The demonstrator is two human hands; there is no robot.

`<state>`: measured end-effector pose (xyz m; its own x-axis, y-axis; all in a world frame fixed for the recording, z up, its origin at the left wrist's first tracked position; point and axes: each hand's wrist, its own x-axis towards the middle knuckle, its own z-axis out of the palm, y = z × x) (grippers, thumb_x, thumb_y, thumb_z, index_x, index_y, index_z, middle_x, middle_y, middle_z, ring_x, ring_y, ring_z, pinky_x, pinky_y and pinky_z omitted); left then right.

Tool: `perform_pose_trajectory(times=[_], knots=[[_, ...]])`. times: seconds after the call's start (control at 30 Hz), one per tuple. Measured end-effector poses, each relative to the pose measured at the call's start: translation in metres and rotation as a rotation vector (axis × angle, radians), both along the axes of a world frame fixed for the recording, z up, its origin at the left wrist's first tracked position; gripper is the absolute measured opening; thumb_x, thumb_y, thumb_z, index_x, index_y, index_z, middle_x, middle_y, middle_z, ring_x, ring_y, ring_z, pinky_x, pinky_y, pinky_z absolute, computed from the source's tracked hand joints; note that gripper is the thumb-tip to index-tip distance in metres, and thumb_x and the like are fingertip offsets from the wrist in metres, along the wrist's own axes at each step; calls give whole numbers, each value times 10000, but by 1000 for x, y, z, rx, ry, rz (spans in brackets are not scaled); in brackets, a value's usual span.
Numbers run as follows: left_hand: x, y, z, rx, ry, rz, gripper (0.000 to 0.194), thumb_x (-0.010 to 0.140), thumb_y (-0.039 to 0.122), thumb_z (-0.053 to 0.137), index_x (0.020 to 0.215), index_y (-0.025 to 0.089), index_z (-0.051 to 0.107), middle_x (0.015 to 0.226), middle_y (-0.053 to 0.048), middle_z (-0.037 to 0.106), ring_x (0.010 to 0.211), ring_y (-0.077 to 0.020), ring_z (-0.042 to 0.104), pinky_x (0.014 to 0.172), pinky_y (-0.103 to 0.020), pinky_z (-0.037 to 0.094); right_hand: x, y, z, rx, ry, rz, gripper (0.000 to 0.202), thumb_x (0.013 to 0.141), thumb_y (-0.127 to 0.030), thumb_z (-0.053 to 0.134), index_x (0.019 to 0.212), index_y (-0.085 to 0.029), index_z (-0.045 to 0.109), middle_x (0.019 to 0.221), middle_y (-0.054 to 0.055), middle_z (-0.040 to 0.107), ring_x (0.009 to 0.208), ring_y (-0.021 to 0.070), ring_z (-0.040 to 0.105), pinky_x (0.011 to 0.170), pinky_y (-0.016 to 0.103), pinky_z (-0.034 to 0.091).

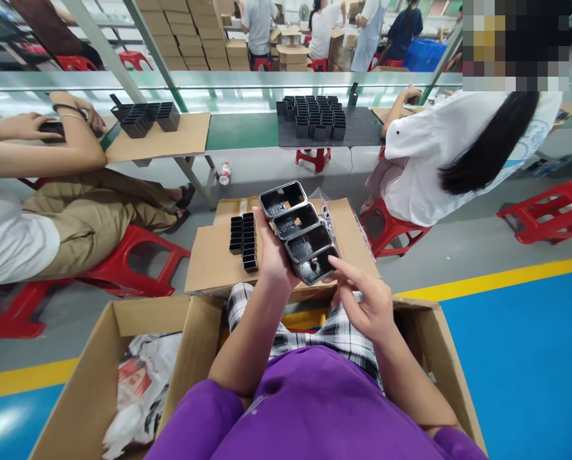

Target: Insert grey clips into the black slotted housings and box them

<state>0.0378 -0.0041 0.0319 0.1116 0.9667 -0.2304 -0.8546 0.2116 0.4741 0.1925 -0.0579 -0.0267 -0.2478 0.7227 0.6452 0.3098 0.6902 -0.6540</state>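
Observation:
Four black rectangular cases with open tops lie side by side in a slanting row in my left hand, whose fingers and palm support them from the left and below. Small metallic or orange parts show inside some of them. My right hand is at the lower end of the row, its index finger extended to the rim of the nearest case and the other fingers partly curled. Several small black boxes stand in rows on the cardboard to the left of my left hand.
Open cardboard boxes stand at my left and right; the left one holds plastic bags. Seated people are on both sides. Ahead, a bench bears groups of black cases. Red stools stand nearby.

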Motion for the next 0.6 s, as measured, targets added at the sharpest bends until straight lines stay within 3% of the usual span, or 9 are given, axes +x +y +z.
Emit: perform_pose_trajectory(times=[0.2, 0.47, 0.6], knots=[[1, -1, 6, -24, -13, 25, 824, 933, 744, 128, 849, 171, 713, 653, -60, 678, 756, -237, 718, 778, -400, 589, -5, 0, -5, -25, 73, -4, 608, 936, -105, 528, 1500, -297, 408, 1005, 22, 756, 578, 92, 676, 588, 238, 622], [-2, 0, 1, -9, -25, 41, 794, 927, 753, 184, 917, 159, 712, 693, -59, 694, 584, -188, 661, 648, -355, 588, -5, -1, -6, -44, 88, 13, 594, 947, -137, 536, 1506, -285, 401, 993, 34, 751, 607, 98, 684, 590, 233, 624], [-2, 1, 0, -3, -26, 55, 777, 932, 745, 200, 979, 160, 709, 697, -54, 696, 581, -188, 663, 660, -365, 590, -6, -2, -7, -58, 93, 26, 603, 946, -131, 531, 1512, -285, 388, 999, 33, 755, 635, 106, 697, 611, 243, 631]])
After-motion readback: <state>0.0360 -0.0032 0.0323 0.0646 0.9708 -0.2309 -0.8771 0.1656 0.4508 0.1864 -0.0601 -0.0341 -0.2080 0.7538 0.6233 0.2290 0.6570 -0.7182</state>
